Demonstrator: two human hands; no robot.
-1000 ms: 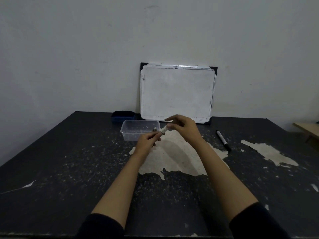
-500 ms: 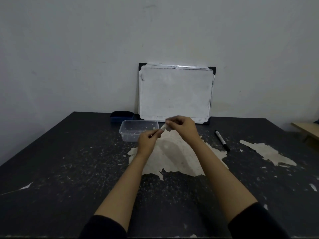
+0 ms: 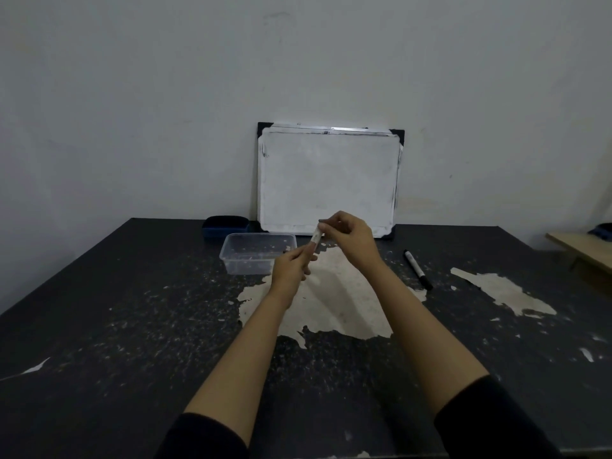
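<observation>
Both hands meet above the middle of the dark table (image 3: 99, 326). A small white cylinder-like thing (image 3: 316, 235) stands nearly upright between them. My right hand (image 3: 347, 238) pinches its upper end with curled fingers. My left hand (image 3: 293, 270) pinches its lower end from below. What the thing is cannot be made out. Just left of my hands a clear plastic tub (image 3: 231, 251) sits on the table with small bits inside.
A white board (image 3: 328, 180) leans on the wall at the table's back edge. A dark blue eraser (image 3: 225, 225) lies to its left. A black marker (image 3: 417, 269) lies right of my hands. Pale worn patches (image 3: 334, 303) mark the tabletop. A wooden surface (image 3: 583, 251) juts in at far right.
The white thing has tipped from slanting to nearly upright. My right hand rose a little and my left hand shifted under it.
</observation>
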